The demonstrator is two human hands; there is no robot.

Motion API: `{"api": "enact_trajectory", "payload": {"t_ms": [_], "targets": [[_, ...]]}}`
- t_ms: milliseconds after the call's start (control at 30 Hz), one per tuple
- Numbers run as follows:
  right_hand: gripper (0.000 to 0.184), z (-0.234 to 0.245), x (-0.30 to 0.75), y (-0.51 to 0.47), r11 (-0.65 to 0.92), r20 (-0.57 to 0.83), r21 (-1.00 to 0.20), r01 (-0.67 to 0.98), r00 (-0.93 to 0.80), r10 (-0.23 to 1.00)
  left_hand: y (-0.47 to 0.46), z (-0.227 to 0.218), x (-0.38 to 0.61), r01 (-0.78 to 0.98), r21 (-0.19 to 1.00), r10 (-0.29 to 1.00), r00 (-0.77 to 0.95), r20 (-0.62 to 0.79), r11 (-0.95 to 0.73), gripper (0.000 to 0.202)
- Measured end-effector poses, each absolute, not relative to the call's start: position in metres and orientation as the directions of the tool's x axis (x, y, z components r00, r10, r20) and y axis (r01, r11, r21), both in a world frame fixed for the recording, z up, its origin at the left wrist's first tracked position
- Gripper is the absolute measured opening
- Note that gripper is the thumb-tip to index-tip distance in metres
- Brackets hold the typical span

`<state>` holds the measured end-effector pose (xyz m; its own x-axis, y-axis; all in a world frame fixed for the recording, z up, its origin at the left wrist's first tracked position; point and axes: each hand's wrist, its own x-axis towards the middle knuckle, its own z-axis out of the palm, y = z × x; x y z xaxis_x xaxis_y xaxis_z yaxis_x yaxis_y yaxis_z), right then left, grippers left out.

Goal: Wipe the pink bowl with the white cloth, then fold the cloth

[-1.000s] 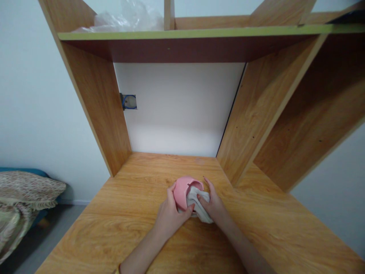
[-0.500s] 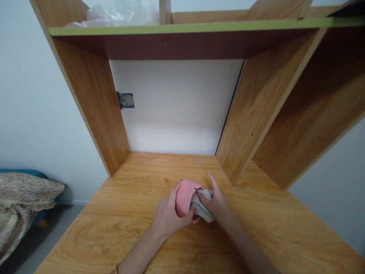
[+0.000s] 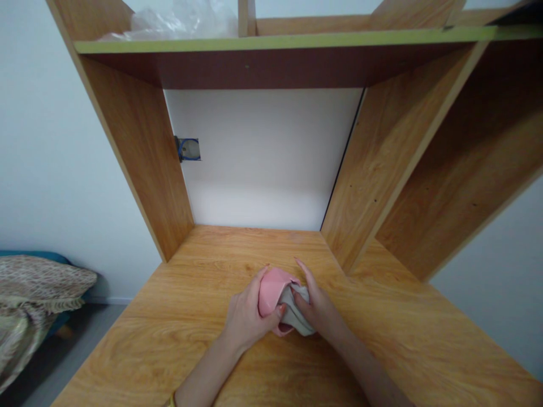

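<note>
My left hand (image 3: 250, 314) is wrapped round a pink cup-like container (image 3: 272, 289), fingers behind it and thumb near its rim. It lies tilted, its opening turned to the right, with a small dark notch at the upper rim; its exact kind is unclear. A grey cloth (image 3: 298, 312) is bunched partly inside that opening and hangs out to the right. Gripping the cloth is my right hand (image 3: 319, 308), thumb pressed in near the rim and index finger raised behind. Both hands are just over the wooden desktop (image 3: 169, 328).
Above the desk runs a shelf (image 3: 263, 44) with clear plastic wrapping (image 3: 186, 21) on it. Upright wooden panels (image 3: 136, 152) flank the white back panel (image 3: 267, 158), which has a cut-out with a socket box (image 3: 189, 149). A seat with a patterned throw (image 3: 42, 282) stands left.
My right hand has moved slightly left, pushing the cloth closer into the pink container. The container has shifted and turned a little to the left.
</note>
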<state>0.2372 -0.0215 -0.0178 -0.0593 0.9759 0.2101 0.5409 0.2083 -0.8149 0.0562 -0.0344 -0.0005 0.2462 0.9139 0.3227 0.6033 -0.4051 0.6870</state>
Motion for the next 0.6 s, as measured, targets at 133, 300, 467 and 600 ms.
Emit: {"api": "enact_trajectory", "payload": {"t_ms": [133, 300, 467, 600], "targets": [[0.063, -0.023, 0.238, -0.018, 0.209, 0.256, -0.848, 0.488, 0.03, 0.966, -0.031, -0.001, 0.057, 0.578, 0.737, 0.937, 0.204, 0.284, -0.349, 0.081], [0.06, -0.029, 0.24, -0.011, 0.239, 0.321, -0.875, 0.422, 0.135, 0.937, -0.033, -0.003, 0.063, 0.537, 0.78, 0.944, 0.243, 0.221, -0.321, 0.093], [0.057, -0.031, 0.237, -0.011, 0.258, 0.333, -0.889, 0.377, 0.147, 0.931, -0.037, -0.008, 0.068, 0.471, 0.823, 0.941, 0.261, 0.213, -0.317, 0.09], [0.057, -0.031, 0.233, -0.012, 0.268, 0.329, -0.893, 0.361, 0.117, 0.937, -0.034, -0.013, 0.068, 0.364, 0.857, 0.928, 0.216, 0.303, -0.364, 0.073]]}}
